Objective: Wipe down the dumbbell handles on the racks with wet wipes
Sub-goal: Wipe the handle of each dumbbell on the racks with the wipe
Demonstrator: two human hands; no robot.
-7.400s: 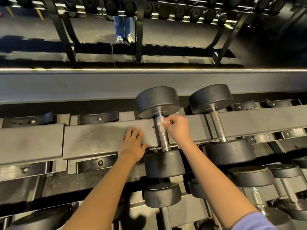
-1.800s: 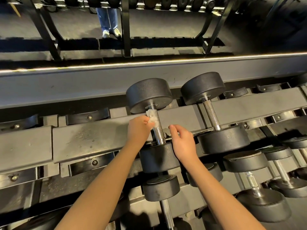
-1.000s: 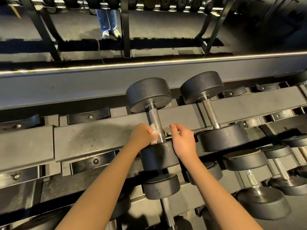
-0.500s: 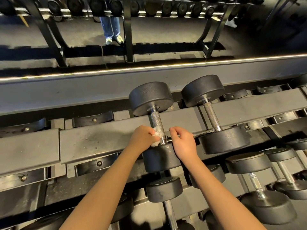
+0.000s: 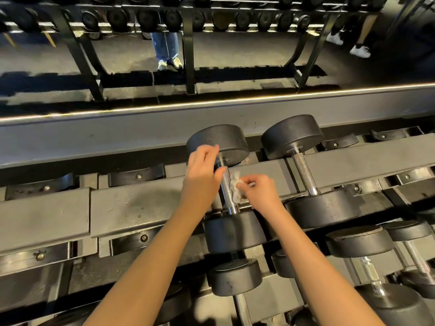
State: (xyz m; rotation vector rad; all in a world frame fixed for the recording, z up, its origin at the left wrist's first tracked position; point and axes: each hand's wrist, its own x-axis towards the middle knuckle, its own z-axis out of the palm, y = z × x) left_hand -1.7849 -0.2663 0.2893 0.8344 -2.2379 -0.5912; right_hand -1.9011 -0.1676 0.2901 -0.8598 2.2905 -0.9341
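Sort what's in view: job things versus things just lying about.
Job: crumpled white wet wipe, pinched by right hand; knurled steel dumbbell handle beside it; left hand at that handle; neighbouring knurled steel handle.
Idle: grey metal rack beam; blue-jeaned legs beyond far black rack.
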